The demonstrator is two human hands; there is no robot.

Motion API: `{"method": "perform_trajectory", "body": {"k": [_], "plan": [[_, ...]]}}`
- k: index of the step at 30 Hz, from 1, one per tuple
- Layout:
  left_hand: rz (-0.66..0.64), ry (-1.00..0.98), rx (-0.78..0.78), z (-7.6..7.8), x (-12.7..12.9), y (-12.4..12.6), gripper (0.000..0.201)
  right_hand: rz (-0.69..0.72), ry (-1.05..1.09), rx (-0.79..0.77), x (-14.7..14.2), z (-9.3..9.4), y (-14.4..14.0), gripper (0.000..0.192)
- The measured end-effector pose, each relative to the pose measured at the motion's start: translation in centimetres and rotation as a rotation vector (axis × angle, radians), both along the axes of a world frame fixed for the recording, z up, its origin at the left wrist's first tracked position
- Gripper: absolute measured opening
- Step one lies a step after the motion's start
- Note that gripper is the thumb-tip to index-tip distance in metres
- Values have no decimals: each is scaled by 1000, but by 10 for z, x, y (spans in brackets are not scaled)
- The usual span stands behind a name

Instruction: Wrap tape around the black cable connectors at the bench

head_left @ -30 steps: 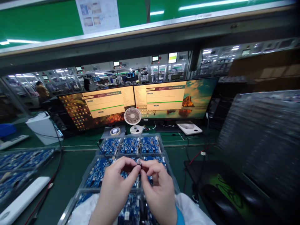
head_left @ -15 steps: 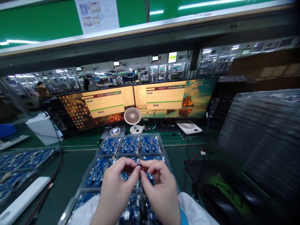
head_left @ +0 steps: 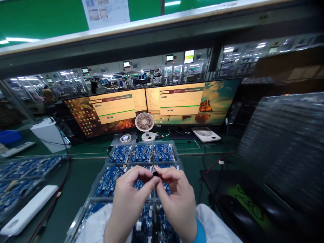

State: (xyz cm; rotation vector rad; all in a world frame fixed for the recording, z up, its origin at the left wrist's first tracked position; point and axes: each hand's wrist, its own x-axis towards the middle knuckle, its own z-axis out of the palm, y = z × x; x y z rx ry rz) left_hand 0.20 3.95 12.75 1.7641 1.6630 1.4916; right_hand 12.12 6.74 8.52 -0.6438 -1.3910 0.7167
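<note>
Centrally, left hand (head_left: pixel 129 199) and right hand (head_left: pixel 177 199) pinching small black part (head_left: pixel 155 173), above tray (head_left: pixel 101 168) edge, bare mat leftward

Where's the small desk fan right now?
In the head view the small desk fan stands centre, at the seam between the two monitors, just behind the tray of blue circuit boards.

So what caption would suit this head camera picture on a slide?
Both hands, left hand and right hand, pinch a small black part above a tray of blue circuit boards.
</note>
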Motion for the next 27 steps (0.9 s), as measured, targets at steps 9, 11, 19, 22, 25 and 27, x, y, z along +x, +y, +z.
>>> {"method": "perform_trajectory", "body": {"k": [9,11,19,22,25,27], "plan": [[-17,-100,-1,-2,2,-2,9,-43,-27,36,4,2,-1,34],[-30,-109,-4,-1,1,-1,9,-31,-17,24,4,2,-1,36],[-129,-144,10,-2,-7,2,13,110,221,-158,-1,10,-1,33],[-253,-193,20,1,-7,1,24,137,280,-204,0,13,0,31],[-285,-233,22,2,-6,0,30,168,324,-262,0,13,3,27],[-209,-279,19,2,-6,0,18,200,352,-308,0,12,6,23]]}}
